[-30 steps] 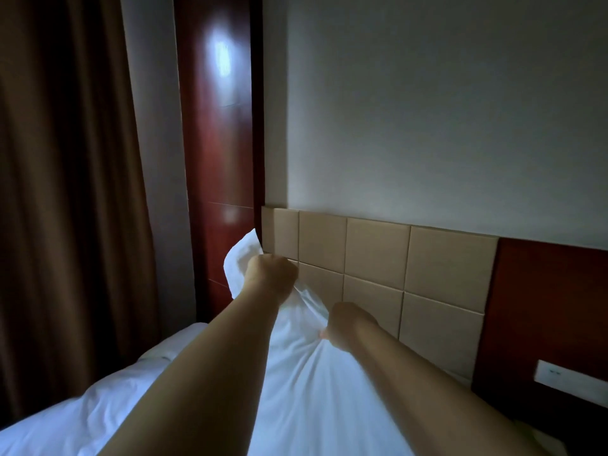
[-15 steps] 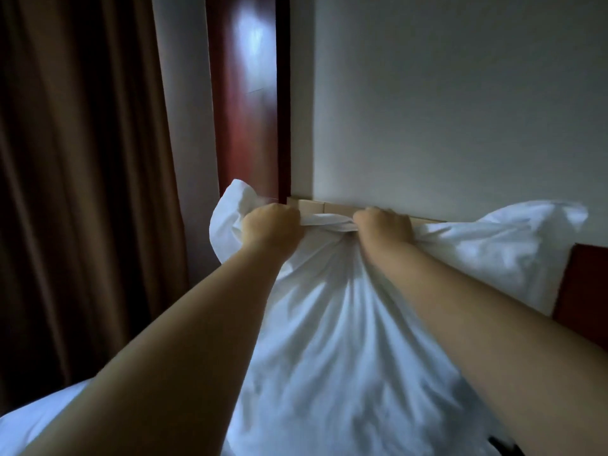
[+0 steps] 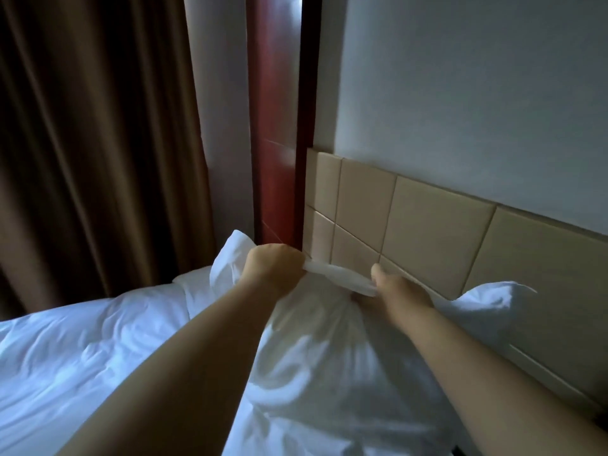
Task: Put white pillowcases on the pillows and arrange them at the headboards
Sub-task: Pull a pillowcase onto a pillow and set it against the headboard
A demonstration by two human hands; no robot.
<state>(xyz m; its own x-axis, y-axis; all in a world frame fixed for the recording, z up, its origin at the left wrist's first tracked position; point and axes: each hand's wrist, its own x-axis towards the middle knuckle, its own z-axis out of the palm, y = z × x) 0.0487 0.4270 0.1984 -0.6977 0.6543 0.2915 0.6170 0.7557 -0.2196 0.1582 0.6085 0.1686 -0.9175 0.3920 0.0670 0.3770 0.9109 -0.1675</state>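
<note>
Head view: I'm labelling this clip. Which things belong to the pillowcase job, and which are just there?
Job: white cloth pillowcase, gripped by left hand and right hand; beige padded panelled headboard.
Just there: white rumpled bed sheet; brown pleated curtain; red-brown wooden panel; grey wall.

Brown curtains [image 3: 98, 143] are hung at the left; a glossy red-brown wooden panel [image 3: 274, 110] is set beside a pale wall [image 3: 477, 93], below which a beige panelled headboard [image 3: 434, 232] is mounted.
</note>
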